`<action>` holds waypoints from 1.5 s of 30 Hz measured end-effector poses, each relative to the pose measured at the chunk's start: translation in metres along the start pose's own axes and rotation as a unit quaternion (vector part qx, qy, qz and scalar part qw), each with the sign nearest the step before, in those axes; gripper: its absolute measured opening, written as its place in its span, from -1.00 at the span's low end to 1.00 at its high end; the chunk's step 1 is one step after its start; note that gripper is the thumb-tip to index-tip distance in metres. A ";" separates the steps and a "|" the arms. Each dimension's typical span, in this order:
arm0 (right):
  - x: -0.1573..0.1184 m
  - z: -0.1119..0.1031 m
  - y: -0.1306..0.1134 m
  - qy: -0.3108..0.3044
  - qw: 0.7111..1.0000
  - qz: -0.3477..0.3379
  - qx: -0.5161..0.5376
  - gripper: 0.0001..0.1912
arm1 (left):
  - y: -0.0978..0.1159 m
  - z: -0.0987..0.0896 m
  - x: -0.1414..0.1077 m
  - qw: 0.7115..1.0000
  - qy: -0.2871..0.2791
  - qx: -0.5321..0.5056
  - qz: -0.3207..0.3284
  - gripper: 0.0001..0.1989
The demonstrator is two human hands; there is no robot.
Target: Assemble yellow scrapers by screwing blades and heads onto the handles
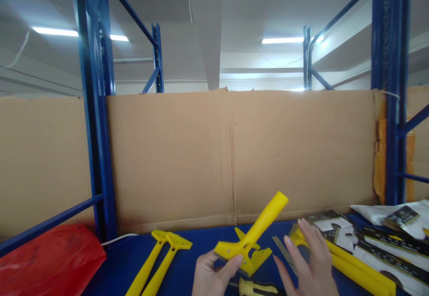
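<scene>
My left hand (214, 274) pinches the head of a yellow plastic scraper (263, 226) between thumb and fingers. The scraper's thick handle slants up to the right. Part of a yellow head piece (257, 260) shows just below it; whether the two are joined I cannot tell. To the right, my right hand (312, 264) is open with fingers spread, holding nothing visible. A thin metal blade strip (283, 250) lies on the table between the hands. Below them is a screwdriver (258, 289) with a yellow and black handle, partly cut off by the frame's bottom edge.
Two yellow scrapers (163, 264) lie at left, and more yellow handles (363, 267) lie at right. Black and white packaging cards (395, 260) pile up at far right. A red plastic bag (53, 258) sits at far left. Cardboard (174, 162) walls the back between blue rack posts (100, 153).
</scene>
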State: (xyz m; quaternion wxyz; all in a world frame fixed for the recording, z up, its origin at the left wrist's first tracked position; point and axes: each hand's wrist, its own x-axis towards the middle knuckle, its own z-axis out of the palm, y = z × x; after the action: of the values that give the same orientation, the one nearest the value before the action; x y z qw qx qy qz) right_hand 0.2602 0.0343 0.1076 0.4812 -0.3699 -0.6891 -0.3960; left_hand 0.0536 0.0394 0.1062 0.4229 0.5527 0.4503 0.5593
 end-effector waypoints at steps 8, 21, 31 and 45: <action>0.001 0.004 0.008 -0.097 0.986 -0.134 -0.032 -0.55 | 0.005 0.001 -0.001 0.998 -0.025 -0.061 -0.018 -0.57; -0.007 0.007 0.020 -0.088 0.995 -0.018 -0.032 -0.65 | -0.008 -0.031 0.008 0.869 0.153 0.454 0.124 -0.70; -0.015 0.005 0.047 -0.350 0.913 0.146 -0.153 -0.26 | -0.019 -0.060 0.009 0.619 0.169 0.765 0.055 -0.55; -0.030 -0.001 0.069 -0.386 0.871 0.168 -0.252 -0.52 | -0.023 -0.061 0.007 0.564 0.165 0.808 0.018 -0.49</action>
State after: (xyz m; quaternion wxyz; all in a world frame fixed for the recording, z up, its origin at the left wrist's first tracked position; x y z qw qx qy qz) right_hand 0.3295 0.0583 0.0921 0.1268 -0.7121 -0.6243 -0.2951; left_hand -0.0084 0.0496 0.0865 -0.2926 0.5693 0.7666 0.0506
